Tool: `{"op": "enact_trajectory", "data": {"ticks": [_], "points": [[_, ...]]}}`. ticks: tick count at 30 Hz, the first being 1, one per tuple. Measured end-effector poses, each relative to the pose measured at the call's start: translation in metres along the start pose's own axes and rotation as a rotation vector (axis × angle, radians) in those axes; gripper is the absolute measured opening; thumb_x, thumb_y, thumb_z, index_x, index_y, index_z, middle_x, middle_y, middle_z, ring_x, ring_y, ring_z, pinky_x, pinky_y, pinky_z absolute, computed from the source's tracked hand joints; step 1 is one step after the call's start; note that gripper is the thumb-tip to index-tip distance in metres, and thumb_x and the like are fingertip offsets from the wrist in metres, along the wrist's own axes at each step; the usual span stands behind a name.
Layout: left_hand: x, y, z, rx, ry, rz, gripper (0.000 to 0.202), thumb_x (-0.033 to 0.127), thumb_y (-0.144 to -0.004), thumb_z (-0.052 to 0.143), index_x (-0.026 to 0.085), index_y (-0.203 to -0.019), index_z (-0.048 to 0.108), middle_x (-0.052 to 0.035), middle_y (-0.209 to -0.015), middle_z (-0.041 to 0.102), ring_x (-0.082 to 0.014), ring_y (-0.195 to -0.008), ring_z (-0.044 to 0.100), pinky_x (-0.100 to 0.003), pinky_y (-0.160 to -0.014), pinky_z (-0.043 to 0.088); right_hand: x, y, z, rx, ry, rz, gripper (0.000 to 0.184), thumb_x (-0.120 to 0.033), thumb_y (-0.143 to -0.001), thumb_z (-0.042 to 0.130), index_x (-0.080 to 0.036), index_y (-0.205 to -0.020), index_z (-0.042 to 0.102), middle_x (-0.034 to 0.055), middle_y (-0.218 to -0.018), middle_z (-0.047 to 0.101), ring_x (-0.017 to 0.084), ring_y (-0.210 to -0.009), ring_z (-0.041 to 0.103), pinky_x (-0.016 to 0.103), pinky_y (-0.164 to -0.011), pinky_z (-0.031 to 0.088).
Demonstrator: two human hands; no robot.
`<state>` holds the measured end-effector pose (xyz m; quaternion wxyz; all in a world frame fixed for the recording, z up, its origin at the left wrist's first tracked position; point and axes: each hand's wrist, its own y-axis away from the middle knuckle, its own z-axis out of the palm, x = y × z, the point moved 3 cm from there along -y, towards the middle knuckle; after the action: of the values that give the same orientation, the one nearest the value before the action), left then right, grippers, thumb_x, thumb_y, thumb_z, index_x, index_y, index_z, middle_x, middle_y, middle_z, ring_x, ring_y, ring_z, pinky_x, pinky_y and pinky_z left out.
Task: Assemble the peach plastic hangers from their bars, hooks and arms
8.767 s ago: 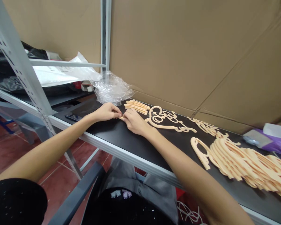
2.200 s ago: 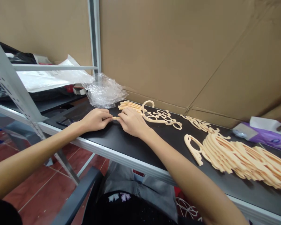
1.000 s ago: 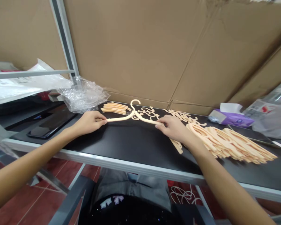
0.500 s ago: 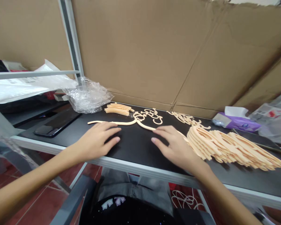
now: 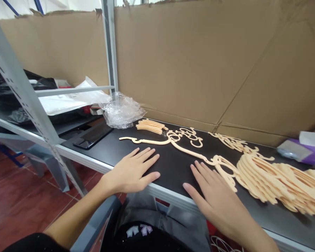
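Note:
My left hand (image 5: pixel 135 171) rests on the black tabletop (image 5: pixel 170 168) with fingers spread and holds nothing. Palm down near the front edge, my right hand (image 5: pixel 212 196) is open and empty too. Just beyond both hands lies a cream plastic clothes hanger (image 5: pixel 157 142), its two long arms meeting in the middle. Behind its joint are several loose curved hook pieces (image 5: pixel 195 140). A small stack of cream bars (image 5: pixel 151 126) sits at the back left. To the right of my right hand is a big pile of cream hanger pieces (image 5: pixel 275 178).
A dark phone (image 5: pixel 93 135) and crumpled clear plastic wrap (image 5: pixel 123 110) are at the left, beside a metal shelf post (image 5: pixel 110 45). More cream pieces (image 5: pixel 233 143) lie along the cardboard wall (image 5: pixel 212 59). A purple tissue pack (image 5: pixel 307 150) stands at the far right.
My hands have drawn back from the hanger's arms toward the front edge, and their fingers now lie flatter. The view has turned left. The hanger stays on the table.

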<state>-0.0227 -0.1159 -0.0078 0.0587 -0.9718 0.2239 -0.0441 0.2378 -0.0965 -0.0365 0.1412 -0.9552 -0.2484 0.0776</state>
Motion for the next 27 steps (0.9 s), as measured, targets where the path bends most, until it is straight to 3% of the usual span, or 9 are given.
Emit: {"op": "enact_trajectory", "data": {"ticks": [15,27], "points": [[0.0006,0.0013,0.0016,0.065,0.026,-0.005,0.064,0.061,-0.102,0.028,0.024,-0.153,0.041,-0.0071,-0.161,0.032,-0.0251,-0.152,0.027,-0.048,-0.125,0.018,-0.0024,0.0004,0.0013,0.011,0.009,-0.018,0.072,-0.062,-0.098,0.032,-0.014,-0.146,0.054,0.0132,-0.154,0.045,0.034,-0.145,0.040,0.059,-0.119,0.031],[-0.0007,0.0007,0.0023,0.083,0.020,0.003,0.063,0.060,-0.102,0.030,0.025,-0.153,0.042,-0.0066,-0.161,0.033,-0.0263,-0.151,0.029,-0.049,-0.125,0.020,-0.0079,-0.0021,-0.0059,-0.067,-0.002,0.020,0.077,-0.063,-0.098,0.030,-0.008,-0.149,0.048,0.0160,-0.157,0.040,0.033,-0.148,0.035,0.058,-0.121,0.029]]}}
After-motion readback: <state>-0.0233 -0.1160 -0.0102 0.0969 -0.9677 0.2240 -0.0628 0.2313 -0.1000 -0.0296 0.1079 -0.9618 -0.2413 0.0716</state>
